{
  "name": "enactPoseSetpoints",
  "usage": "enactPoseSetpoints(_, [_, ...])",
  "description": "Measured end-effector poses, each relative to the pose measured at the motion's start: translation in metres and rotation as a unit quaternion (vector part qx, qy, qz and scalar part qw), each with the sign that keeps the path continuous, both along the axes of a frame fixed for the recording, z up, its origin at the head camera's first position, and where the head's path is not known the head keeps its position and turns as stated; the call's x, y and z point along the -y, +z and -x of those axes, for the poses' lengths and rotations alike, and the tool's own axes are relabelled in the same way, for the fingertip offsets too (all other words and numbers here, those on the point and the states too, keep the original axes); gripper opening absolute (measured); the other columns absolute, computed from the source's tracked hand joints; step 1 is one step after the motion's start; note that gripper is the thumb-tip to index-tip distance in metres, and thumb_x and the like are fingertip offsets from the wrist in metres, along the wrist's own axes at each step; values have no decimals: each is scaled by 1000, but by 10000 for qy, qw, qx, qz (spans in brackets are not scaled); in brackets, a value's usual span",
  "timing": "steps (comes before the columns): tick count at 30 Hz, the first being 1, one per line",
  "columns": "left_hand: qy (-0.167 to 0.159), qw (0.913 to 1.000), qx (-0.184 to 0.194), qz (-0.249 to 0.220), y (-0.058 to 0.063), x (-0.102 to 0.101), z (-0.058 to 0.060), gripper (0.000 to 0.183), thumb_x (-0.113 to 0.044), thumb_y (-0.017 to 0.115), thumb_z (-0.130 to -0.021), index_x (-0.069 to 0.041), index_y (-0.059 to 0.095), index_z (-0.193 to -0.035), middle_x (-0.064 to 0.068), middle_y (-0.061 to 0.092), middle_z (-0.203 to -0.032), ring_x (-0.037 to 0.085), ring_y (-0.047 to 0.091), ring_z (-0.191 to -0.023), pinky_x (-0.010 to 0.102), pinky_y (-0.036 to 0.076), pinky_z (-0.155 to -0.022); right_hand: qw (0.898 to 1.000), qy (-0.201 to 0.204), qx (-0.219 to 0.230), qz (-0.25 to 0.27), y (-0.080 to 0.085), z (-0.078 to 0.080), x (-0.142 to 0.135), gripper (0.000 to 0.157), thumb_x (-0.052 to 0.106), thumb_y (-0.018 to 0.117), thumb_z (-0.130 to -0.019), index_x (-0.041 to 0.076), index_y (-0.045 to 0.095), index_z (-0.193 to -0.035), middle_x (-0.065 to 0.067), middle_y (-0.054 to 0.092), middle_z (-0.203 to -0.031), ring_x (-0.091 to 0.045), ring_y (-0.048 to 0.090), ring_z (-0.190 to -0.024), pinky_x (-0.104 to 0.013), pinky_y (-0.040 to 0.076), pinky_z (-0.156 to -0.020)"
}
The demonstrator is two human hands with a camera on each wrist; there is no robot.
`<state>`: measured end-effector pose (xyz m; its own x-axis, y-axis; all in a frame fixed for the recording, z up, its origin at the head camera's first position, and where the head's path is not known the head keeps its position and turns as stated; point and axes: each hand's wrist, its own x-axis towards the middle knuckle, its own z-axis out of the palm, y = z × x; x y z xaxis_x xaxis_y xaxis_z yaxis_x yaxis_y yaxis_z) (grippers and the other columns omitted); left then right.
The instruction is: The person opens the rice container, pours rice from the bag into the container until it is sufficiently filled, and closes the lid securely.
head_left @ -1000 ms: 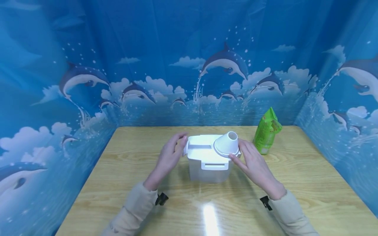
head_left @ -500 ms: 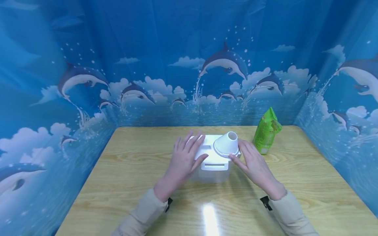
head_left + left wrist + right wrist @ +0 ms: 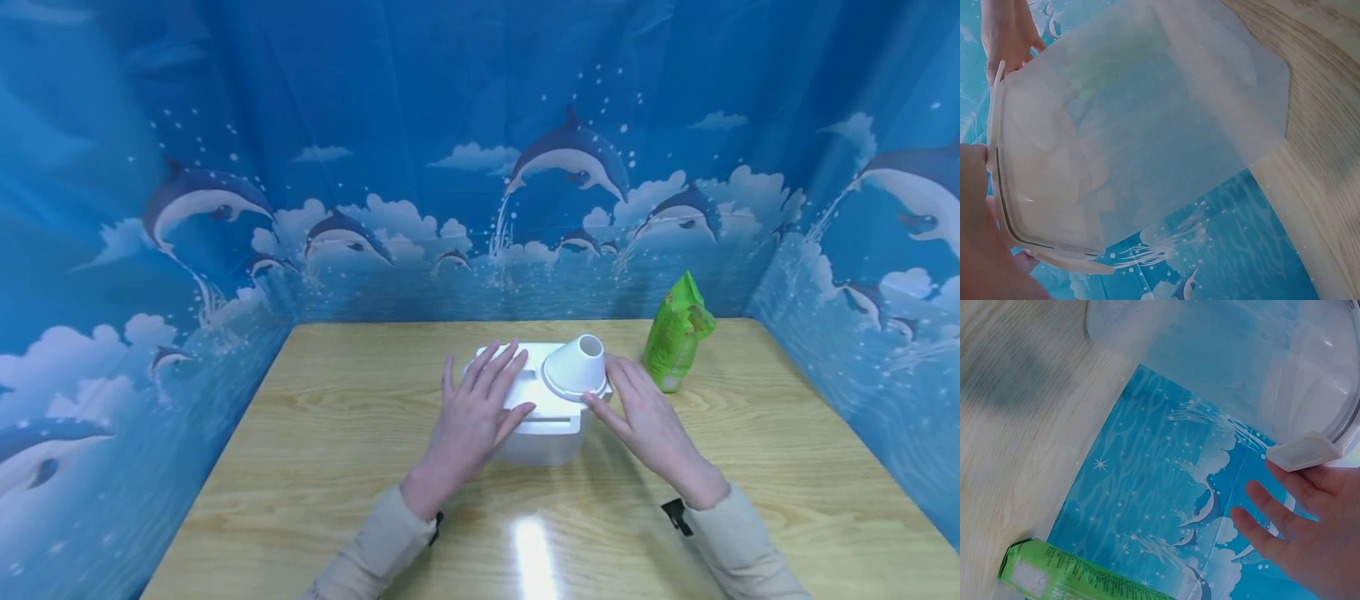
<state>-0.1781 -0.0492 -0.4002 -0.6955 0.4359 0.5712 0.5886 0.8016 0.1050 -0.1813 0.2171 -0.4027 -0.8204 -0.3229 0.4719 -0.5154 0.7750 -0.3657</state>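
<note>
A translucent plastic storage container (image 3: 540, 451) with a white lid (image 3: 558, 408) stands on the table. A white cone-shaped cup (image 3: 576, 367), narrow end up, sits on the lid's right part. My left hand (image 3: 471, 421) rests with spread fingers on the lid's left part, hiding some of it. At the lid's right side is my right hand (image 3: 647, 421), its thumb by the front of the cup's base. In the right wrist view its fingertips touch the white side latch (image 3: 1305, 452), the other fingers held out loosely. The left wrist view shows the container wall (image 3: 1147, 125) close up.
A green bag (image 3: 677, 337) with a folded top stands at the back right of the wooden table (image 3: 337, 383). Behind the table and along both sides hangs a blue dolphin-print curtain (image 3: 450, 108).
My left hand has moved from the lid's left side up and rightward onto its top, spreading its fingers. The right hand, container and green bag have stayed in place.
</note>
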Motion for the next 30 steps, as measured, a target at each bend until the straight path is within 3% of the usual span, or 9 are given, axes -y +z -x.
enactPoseSetpoints(9, [25,10000,-36,-1,-2,0,1,65,-58,23,-107,-19,35,-158,2,35,-163,25,26,-152,68,11,-119,9985,-1,490,236,4,-2,1,60,36,58,-103,2,42,-151,-21,48,-148,-41,43,-137,-65,37,-110])
enactPoseSetpoints(14, [16,10000,-88,13,-3,0,1,66,-58,21,-107,-19,35,-158,2,36,-162,25,27,-151,69,11,-119,9925,183,839,873,5,-2,-3,54,28,52,-107,6,38,-155,-20,48,-149,-40,51,-131,-64,44,-103])
enactPoseSetpoints(17, [20,9999,-105,-1,-3,0,1,67,-58,18,-107,-19,36,-158,2,36,-162,25,27,-151,68,10,-119,9844,238,1016,1416,5,-1,-7,48,20,44,-110,2,39,-154,-22,50,-146,-41,58,-123,-51,54,-96])
enactPoseSetpoints(18, [26,9999,-105,-8,-4,0,1,68,-59,16,-107,-19,36,-158,2,36,-162,25,27,-151,68,10,-119,9793,272,1156,1638,6,0,-9,47,18,42,-110,-1,39,-153,-24,51,-145,-35,62,-119,-46,56,-93])
enactPoseSetpoints(21, [39,9999,-107,-24,-4,0,2,68,-59,15,-106,-19,36,-158,2,37,-162,25,28,-151,68,10,-119,9511,397,1931,2376,10,4,-15,46,17,39,-111,-7,40,-150,-30,51,-140,-18,67,-106,-31,59,-84])
enactPoseSetpoints(24, [38,9999,-94,-30,-4,0,2,68,-59,15,-106,-19,36,-157,2,37,-162,25,29,-150,68,10,-119,9012,451,2982,3112,16,7,-18,51,22,38,-112,-10,36,-150,-33,47,-139,-3,62,-98,-29,60,-83])
enactPoseSetpoints(27, [28,9999,-93,-31,-4,-1,2,68,-59,14,-106,-19,37,-157,2,37,-161,27,31,-149,69,10,-119,8553,439,3720,3579,20,10,-20,58,27,40,-111,-12,31,-152,-28,44,-142,-8,63,-100,-31,59,-88])
enactPoseSetpoints(30, [18,9999,-134,-32,-5,-1,2,69,-59,14,-106,-18,37,-157,3,38,-161,27,32,-149,70,12,-118,8168,508,4162,3963,21,12,-21,63,29,44,-110,-15,27,-152,-18,51,-136,-9,63,-103,-32,57,-93])
